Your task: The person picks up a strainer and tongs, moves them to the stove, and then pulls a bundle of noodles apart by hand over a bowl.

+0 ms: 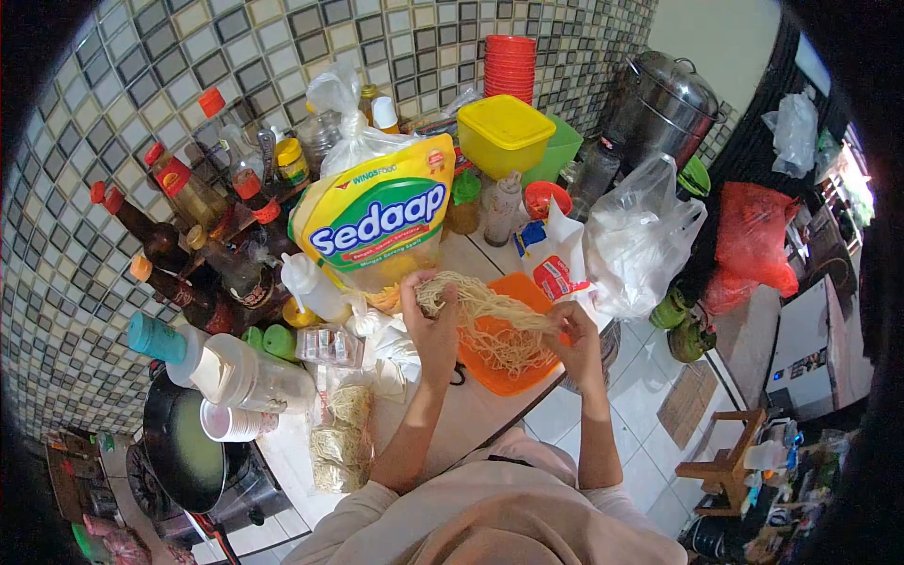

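Observation:
Pale noodles (504, 311) stretch between my two hands above an orange tray (513, 381), where more loose noodles lie. My left hand (433, 325) has its fingers closed round a bunch of the strands at the tray's left side. At the right side, my right hand (574, 341) pinches the other end of the strands. A clear pack of dried noodle blocks (341, 447) lies on the counter left of my left forearm. Behind my left hand stands a large yellow and green Sedaap pouch (377, 221).
Sauce bottles (179, 193) crowd the left back. A black wok (186, 438) with pale liquid sits on the stove at lower left. Behind the tray are a yellow lidded box (506, 137) and a white plastic bag (640, 245); a steel pot (664, 104) stands at the back right.

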{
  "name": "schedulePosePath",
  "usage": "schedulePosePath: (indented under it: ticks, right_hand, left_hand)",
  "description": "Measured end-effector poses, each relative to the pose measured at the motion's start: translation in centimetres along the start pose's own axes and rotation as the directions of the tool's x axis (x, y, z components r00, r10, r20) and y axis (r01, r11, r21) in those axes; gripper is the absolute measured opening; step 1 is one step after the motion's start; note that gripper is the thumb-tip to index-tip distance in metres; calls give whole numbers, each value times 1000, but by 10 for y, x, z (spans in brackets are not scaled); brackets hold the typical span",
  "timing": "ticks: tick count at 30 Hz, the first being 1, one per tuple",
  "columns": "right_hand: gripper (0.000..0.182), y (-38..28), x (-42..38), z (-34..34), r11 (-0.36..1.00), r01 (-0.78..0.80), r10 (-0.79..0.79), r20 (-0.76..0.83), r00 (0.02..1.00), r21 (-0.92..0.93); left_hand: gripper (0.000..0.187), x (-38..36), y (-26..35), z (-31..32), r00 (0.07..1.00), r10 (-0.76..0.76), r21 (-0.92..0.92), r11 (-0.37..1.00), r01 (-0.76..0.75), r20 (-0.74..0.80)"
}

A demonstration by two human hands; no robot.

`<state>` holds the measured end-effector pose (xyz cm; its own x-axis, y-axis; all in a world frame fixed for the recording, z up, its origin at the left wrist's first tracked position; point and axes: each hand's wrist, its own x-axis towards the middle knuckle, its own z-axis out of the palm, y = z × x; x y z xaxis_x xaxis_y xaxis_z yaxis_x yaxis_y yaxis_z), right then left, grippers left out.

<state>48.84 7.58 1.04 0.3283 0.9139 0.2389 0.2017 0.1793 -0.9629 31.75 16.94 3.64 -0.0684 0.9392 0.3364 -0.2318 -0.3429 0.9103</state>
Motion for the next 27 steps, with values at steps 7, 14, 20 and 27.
schedulePosePath:
  ticks: [7,14,20,27]
  right_hand:
    - [59,-19,5,2,993,-26,48,188,981,-117]
    - [72,-26,21,20,995,51,-78,328,942,89]
    - [51,-14,29,12,983,-90,14,428,904,158]
    - [23,-30,35,-8,998,20,-41,416,909,56]
  left_hand:
    - [23,-3,12,8,963,98,-9,995,-99,251]
    - [22,2,31,26,791,188,-137,982,-132,582]
    - [24,15,51,38,668,364,-143,921,-362,649]
    - [27,26,70,46,703,513,-92,834,-544,492]
